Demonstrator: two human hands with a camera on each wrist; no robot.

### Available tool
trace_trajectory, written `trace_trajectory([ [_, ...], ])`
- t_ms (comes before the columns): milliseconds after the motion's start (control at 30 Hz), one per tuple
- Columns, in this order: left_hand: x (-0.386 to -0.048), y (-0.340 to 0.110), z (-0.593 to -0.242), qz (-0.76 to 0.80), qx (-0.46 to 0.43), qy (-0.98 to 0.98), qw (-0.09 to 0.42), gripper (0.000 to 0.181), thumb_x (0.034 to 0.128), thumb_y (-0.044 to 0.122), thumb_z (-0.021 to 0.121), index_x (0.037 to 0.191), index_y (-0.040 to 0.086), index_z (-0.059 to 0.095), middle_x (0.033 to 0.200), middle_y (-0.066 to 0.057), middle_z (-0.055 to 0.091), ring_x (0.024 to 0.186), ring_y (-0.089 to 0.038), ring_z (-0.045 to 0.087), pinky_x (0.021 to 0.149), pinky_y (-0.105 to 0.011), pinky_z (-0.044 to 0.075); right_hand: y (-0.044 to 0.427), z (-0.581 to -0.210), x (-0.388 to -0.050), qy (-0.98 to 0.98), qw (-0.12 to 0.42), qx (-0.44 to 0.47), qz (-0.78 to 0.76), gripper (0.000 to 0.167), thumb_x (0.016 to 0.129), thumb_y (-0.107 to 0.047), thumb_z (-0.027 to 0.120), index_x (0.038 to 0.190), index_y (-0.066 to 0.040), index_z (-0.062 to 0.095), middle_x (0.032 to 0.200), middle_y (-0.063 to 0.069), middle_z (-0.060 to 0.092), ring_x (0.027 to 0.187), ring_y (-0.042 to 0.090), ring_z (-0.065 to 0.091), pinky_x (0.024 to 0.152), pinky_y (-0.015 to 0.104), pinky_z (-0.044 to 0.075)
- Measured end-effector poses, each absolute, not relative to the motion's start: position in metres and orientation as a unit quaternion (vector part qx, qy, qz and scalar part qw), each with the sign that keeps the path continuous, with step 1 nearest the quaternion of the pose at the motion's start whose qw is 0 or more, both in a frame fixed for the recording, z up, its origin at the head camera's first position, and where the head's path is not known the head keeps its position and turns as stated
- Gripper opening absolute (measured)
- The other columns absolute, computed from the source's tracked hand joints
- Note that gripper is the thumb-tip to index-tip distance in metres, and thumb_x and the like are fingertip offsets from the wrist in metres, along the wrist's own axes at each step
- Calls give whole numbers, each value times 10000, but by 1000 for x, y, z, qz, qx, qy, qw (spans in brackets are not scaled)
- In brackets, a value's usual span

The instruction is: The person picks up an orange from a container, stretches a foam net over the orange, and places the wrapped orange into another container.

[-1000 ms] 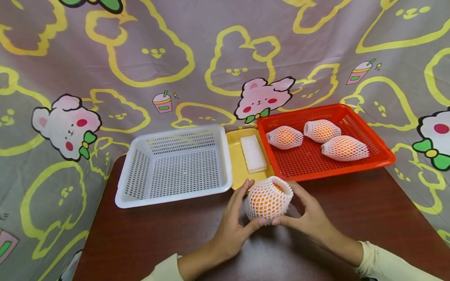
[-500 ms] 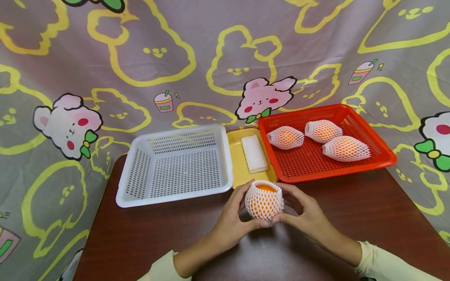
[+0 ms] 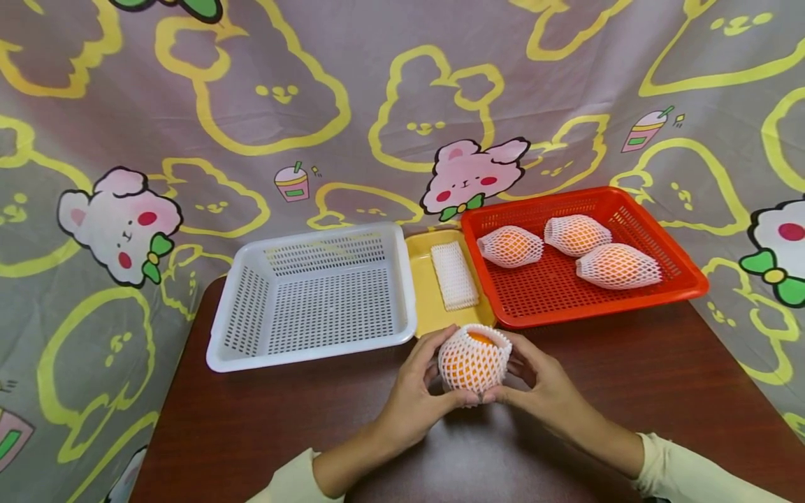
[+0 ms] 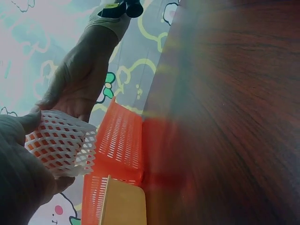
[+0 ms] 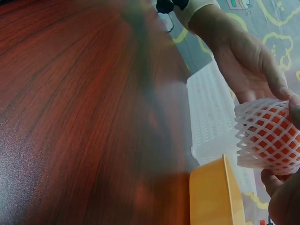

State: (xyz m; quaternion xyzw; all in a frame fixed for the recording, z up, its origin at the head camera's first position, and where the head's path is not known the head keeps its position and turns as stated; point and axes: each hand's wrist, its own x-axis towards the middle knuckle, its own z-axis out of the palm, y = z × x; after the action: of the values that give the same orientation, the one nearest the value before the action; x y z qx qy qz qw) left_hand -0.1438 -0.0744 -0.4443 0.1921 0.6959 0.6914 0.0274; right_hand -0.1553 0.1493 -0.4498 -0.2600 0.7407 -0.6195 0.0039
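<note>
An orange in a white foam net sleeve (image 3: pixel 473 363) is held up over the front of the table between both hands. My left hand (image 3: pixel 411 388) grips its left side, thumb at the near bottom. On the other side my right hand (image 3: pixel 550 384) grips it with the thumb tip close to the left one. The sleeve's open end faces up and away, with bare orange peel showing inside. Both wrist views show the netted orange (image 4: pixel 61 143) with fingers curled around it; in the right wrist view the sleeve (image 5: pixel 267 136) extends past the fruit.
A white perforated basket (image 3: pixel 216 360) stands at the left. The yellow tray (image 3: pixel 424 300) in the middle holds a flat white foam net (image 3: pixel 455 276). On the right, a red basket (image 3: pixel 522 300) contains three net-sleeved oranges (image 3: pixel 619 267). A patterned curtain (image 3: pixel 352 91) hangs behind the table.
The sleeved orange has been turned in the hands: its open end swung from the right to upward, then slightly back to the right. Both hands keep hold; the baskets have not moved.
</note>
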Motion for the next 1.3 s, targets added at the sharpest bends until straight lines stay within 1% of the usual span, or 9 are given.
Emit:
trace_trajectory([
  [300,-144,-73,-444,689,190,699,29,874,782,15,859,1537,143,437,1496,-105,469,1341,-210,517,1114,-263,475,150,-448,-155,744,8,-247,-621,772,769,65,836,1441,66,457,1383,-236,543,1233,-57,577,1000,127,497],
  [500,-145,-73,-444,690,193,697,31,871,794,19,845,1546,124,419,1502,-128,460,1351,-252,521,1117,-274,475,150,-447,-155,763,-6,-236,-601,751,768,28,854,1427,19,494,1373,-64,592,1203,-62,579,982,124,506],
  [700,-145,-71,-446,690,183,699,42,857,798,23,838,1542,103,420,1516,-129,451,1358,-261,518,1115,-277,475,150,-447,-154,765,-7,-232,-601,743,766,34,855,1416,24,497,1350,-176,567,1170,-54,593,959,134,522],
  [767,-145,-71,-446,691,180,698,42,852,793,16,838,1535,102,430,1519,-122,451,1352,-250,523,1110,-280,482,150,-447,-154,764,-6,-230,-603,748,766,36,854,1421,27,492,1365,-93,584,1175,-53,593,959,136,523],
  [933,-145,-70,-445,693,184,697,35,839,791,5,836,1526,101,441,1518,-122,454,1337,-227,526,1097,-283,495,151,-445,-153,770,2,-219,-600,760,776,12,856,1438,13,481,1372,218,570,1185,-61,585,960,138,519],
  [1033,-145,-69,-444,694,181,696,37,840,787,4,839,1522,105,446,1522,-112,454,1345,-238,519,1098,-290,496,151,-444,-153,772,11,-212,-599,778,784,-5,857,1460,-14,471,1397,163,567,1190,-58,582,957,143,522],
  [1167,-145,-67,-441,703,176,688,46,845,779,8,841,1521,104,447,1526,-109,453,1353,-227,516,1099,-295,493,152,-444,-153,772,19,-210,-600,815,790,-11,858,1492,-53,445,1385,-126,554,1170,-32,596,937,159,539],
  [1233,-146,-65,-440,711,181,678,46,845,782,8,835,1524,94,440,1526,-128,452,1358,-224,515,1099,-299,493,153,-442,-153,770,20,-212,-601,826,785,-1,859,1494,-55,439,1350,-187,550,1153,-13,604,923,168,546],
  [1300,-147,-62,-439,720,189,666,48,846,790,-1,822,1533,85,426,1530,-150,446,1370,-240,515,1107,-303,485,154,-439,-155,774,14,-215,-595,831,777,0,866,1490,-57,442,1340,-151,564,1142,-2,607,913,172,549],
])
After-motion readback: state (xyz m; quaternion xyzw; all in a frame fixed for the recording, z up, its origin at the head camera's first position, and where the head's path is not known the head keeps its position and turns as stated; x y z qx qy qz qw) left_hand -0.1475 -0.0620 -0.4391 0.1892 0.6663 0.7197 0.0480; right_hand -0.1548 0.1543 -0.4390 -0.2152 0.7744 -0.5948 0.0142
